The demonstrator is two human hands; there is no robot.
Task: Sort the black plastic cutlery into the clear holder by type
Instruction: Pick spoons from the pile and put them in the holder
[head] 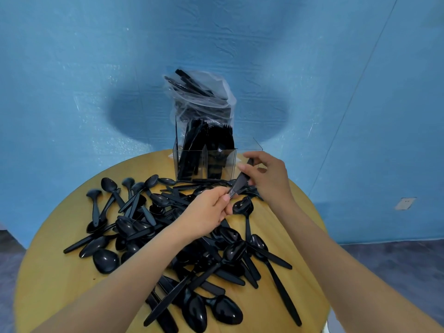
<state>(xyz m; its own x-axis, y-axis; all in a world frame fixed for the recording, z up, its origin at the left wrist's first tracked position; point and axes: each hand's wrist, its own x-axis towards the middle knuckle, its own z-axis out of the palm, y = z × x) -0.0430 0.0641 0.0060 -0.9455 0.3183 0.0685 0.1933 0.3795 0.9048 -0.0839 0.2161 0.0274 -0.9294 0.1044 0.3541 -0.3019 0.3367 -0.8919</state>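
A clear holder (182, 162) with compartments stands at the far edge of the round wooden table (48, 272). Black cutlery fills its left and middle compartments; the right compartment (249, 152) looks empty. Both hands hold one black piece (241, 180) just in front of the holder: my left hand (206, 212) pinches its lower end and my right hand (266, 176) grips its upper part. I cannot tell its type. Several loose black spoons (105, 260) and other black pieces lie scattered over the table.
A clear plastic bag (204, 97) with more black cutlery stands behind the holder. The table's edge curves close on all sides. A blue wall rises behind and grey floor shows at the right.
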